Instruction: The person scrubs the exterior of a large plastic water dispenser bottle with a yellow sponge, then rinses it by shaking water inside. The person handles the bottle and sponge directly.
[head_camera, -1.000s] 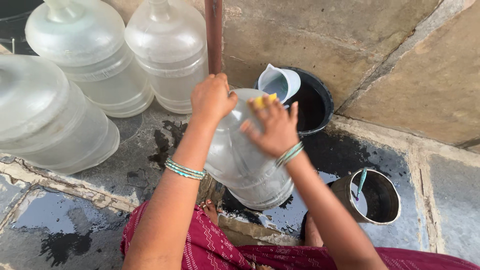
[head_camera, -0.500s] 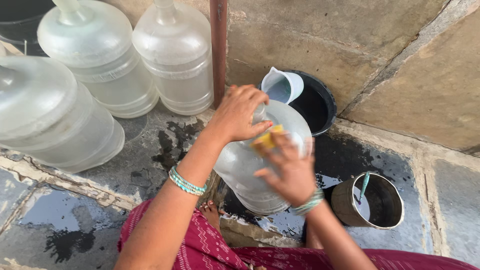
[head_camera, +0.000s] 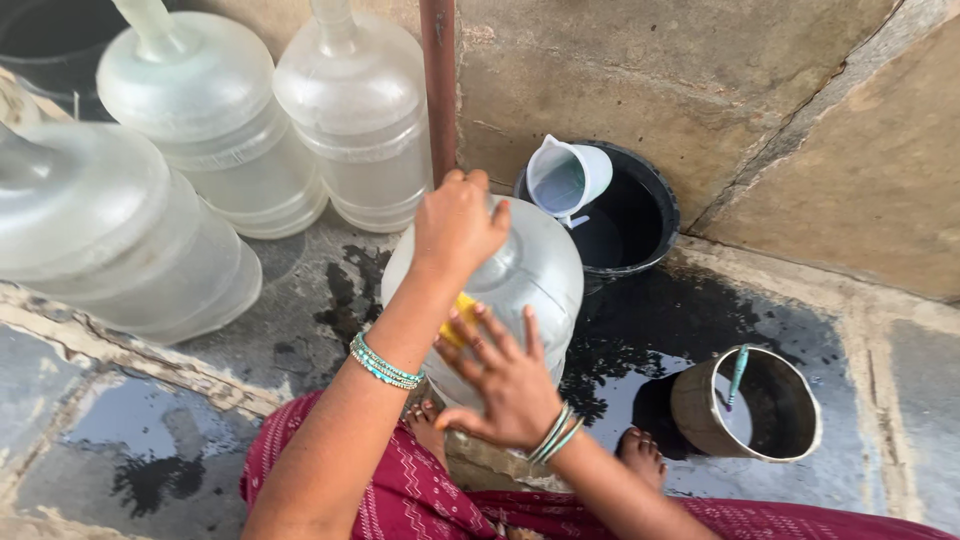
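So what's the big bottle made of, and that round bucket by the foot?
The big bottle looks like clear, slightly cloudy plastic: you can see through it, and it shines softly. The round bucket seems to be dull grey-brown metal with a thin rim, though it could be plastic.

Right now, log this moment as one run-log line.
left hand: gripping top of water jug | right hand: pressing yellow scrubber on jug side | floor: wet

— What's worn on the left hand (head_camera: 455, 225)?
— A band of teal beaded bangles at its wrist.
— The right hand (head_camera: 505, 385)?
— Thin teal and silver bangles. Both arms bare; feet bare; maroon cloth with small white print over the lap
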